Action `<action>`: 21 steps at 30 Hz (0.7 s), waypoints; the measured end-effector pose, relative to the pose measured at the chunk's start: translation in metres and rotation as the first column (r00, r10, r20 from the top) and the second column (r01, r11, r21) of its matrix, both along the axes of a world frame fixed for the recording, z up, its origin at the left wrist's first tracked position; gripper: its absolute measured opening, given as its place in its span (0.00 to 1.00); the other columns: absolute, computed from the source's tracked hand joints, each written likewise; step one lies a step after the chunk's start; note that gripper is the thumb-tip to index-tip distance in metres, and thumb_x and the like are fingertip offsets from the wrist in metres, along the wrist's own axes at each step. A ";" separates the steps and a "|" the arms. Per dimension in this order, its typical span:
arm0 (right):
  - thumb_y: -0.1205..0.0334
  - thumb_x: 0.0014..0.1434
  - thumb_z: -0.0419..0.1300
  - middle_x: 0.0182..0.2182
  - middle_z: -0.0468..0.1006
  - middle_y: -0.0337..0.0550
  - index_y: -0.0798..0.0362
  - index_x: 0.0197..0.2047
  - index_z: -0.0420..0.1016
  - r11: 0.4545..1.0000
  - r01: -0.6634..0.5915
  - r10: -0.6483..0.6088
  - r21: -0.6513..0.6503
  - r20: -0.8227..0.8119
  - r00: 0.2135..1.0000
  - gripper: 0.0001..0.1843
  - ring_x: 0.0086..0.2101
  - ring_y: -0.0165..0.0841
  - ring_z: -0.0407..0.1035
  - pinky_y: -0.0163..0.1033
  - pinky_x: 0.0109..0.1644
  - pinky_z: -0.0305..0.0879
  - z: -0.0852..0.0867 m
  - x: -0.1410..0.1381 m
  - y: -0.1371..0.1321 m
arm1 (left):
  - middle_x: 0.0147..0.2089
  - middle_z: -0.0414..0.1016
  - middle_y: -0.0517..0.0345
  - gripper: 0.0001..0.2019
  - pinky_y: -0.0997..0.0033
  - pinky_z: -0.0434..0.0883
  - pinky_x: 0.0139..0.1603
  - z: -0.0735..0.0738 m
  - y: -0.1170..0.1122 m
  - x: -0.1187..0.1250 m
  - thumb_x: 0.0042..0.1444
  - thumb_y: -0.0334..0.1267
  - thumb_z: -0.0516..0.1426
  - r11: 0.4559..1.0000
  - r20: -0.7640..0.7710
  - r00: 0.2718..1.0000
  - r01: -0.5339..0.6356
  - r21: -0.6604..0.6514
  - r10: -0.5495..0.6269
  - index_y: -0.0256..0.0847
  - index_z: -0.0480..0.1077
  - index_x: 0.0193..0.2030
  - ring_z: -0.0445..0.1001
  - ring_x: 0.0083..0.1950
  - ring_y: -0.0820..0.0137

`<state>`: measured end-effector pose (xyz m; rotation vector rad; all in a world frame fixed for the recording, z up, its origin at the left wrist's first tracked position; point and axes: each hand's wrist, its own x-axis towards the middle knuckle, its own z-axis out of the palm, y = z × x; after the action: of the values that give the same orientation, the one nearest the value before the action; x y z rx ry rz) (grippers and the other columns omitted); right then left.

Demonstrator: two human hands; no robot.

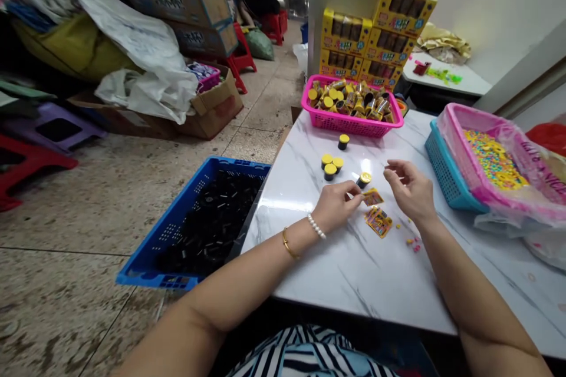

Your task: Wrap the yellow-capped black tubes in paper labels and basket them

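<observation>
Pinched between the fingertips of my left hand (336,205) is a small printed yellow label (372,197), held just over the marble-patterned table. A little pile of similar printed labels (379,222) lies below it. My right hand (411,188) is raised to the right, fingers curled loosely and apart, with nothing visible in them. Between the hands, slightly farther back, stands a black tub with a yellow lid (364,179). Three more such tubs (329,171) cluster to its left, and a single tub (344,141) stands behind them. Tiny pink and yellow pieces (415,243) are scattered beside my right wrist.
A pink basket (354,125) of yellow-capped tubs sits at the table's back. On the right, a lined pink basket (460,129) of colourful small pieces rests on a blue basket (451,177). A blue crate (145,253) of black parts stands left. Yellow boxes (389,41) are stacked behind.
</observation>
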<state>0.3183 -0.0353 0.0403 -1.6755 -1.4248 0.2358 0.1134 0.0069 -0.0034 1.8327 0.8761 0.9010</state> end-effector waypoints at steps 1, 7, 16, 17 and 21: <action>0.41 0.63 0.65 0.40 0.86 0.45 0.46 0.50 0.83 0.999 -0.006 0.003 -0.047 -0.062 0.998 0.20 0.35 0.38 0.77 0.46 0.41 0.73 0.000 -0.003 -0.004 | 0.33 0.80 0.58 0.06 0.73 0.72 0.35 0.003 0.004 -0.003 0.61 0.40 0.63 0.997 0.052 0.998 -0.031 -0.072 0.035 0.41 0.76 0.35 0.75 0.30 0.72; 0.44 0.59 0.69 0.30 0.84 0.42 0.53 0.33 0.81 0.943 -0.250 0.133 -0.222 -0.435 0.890 0.19 0.32 0.33 0.75 0.39 0.39 0.70 -0.016 -0.030 -0.017 | 0.29 0.79 0.59 0.12 0.76 0.70 0.25 0.011 0.004 -0.004 0.54 0.42 0.68 0.924 0.246 0.969 0.090 -0.371 0.004 0.39 0.72 0.35 0.75 0.24 0.74; 0.45 0.53 0.74 0.26 0.80 0.39 0.54 0.34 0.82 0.871 -0.359 0.091 -0.336 -0.608 0.789 0.20 0.23 0.26 0.68 0.33 0.26 0.64 -0.016 -0.034 -0.020 | 0.29 0.79 0.62 0.18 0.77 0.61 0.23 0.009 0.009 -0.004 0.52 0.38 0.70 0.845 0.337 0.939 0.122 -0.521 0.073 0.38 0.71 0.46 0.65 0.21 0.79; 0.44 0.54 0.74 0.24 0.79 0.38 0.53 0.33 0.81 0.885 -0.331 0.066 -0.328 -0.615 0.786 0.20 0.22 0.25 0.66 0.32 0.25 0.62 -0.018 -0.034 -0.019 | 0.29 0.78 0.63 0.18 0.77 0.62 0.24 0.009 0.008 -0.003 0.54 0.38 0.69 0.872 0.323 0.941 0.073 -0.485 0.100 0.39 0.70 0.48 0.65 0.22 0.79; 0.43 0.54 0.74 0.22 0.76 0.36 0.52 0.31 0.78 0.959 -0.190 0.003 -0.212 -0.660 0.751 0.21 0.21 0.25 0.66 0.31 0.23 0.64 -0.028 -0.033 -0.017 | 0.29 0.74 0.63 0.10 0.76 0.64 0.30 0.010 -0.005 -0.001 0.62 0.42 0.65 0.956 0.341 0.910 -0.155 -0.251 0.237 0.40 0.72 0.43 0.68 0.28 0.77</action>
<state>0.2850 -0.0522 0.0127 -1.4959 -0.9574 1.0189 0.1126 0.0017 0.0070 1.3430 0.8898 1.1804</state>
